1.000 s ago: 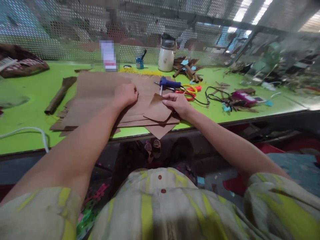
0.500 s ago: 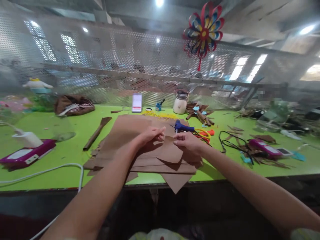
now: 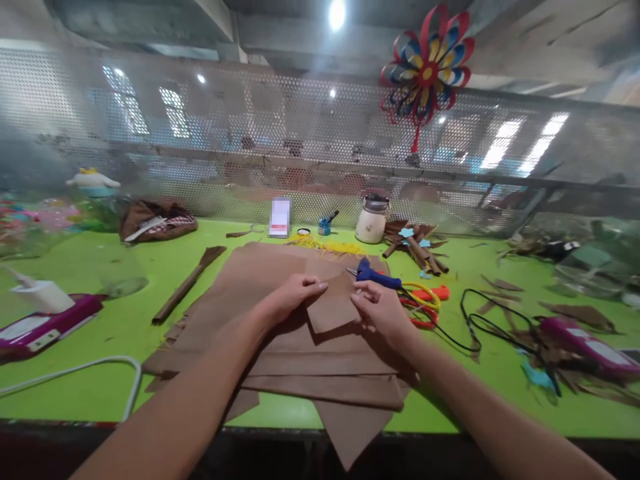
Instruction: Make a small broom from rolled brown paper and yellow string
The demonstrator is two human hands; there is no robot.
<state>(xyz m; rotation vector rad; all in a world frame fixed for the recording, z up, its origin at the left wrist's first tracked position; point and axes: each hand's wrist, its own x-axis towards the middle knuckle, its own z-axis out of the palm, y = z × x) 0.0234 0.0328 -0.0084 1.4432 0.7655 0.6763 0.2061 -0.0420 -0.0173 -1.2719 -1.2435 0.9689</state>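
Between my hands, above a stack of brown paper sheets (image 3: pixel 250 280), is a small brown paper piece (image 3: pixel 333 308). My left hand (image 3: pixel 295 293) pinches its left edge between thumb and fingers. On the other side my right hand (image 3: pixel 377 305) is closed on the right edge, its lower fingers curled. Just behind the right hand lies a blue glue gun (image 3: pixel 377 275), its nozzle pointing left. A pointed brown sheet (image 3: pixel 350 427) sticks out over the table's front edge.
On the green table (image 3: pixel 190 360), a rolled brown paper stick (image 3: pixel 187 287) lies left of the stack. Behind stand a phone (image 3: pixel 280 217), a blue bottle (image 3: pixel 325 227) and a white jar (image 3: pixel 371 220). Black cable (image 3: pixel 467 320) and orange-handled scissors (image 3: pixel 435 293) lie right. Purple power strips flank both sides.
My left hand has come to the paper piece and now grips its left edge. The piece has turned flatter between both hands. The view has tilted and moved closer.
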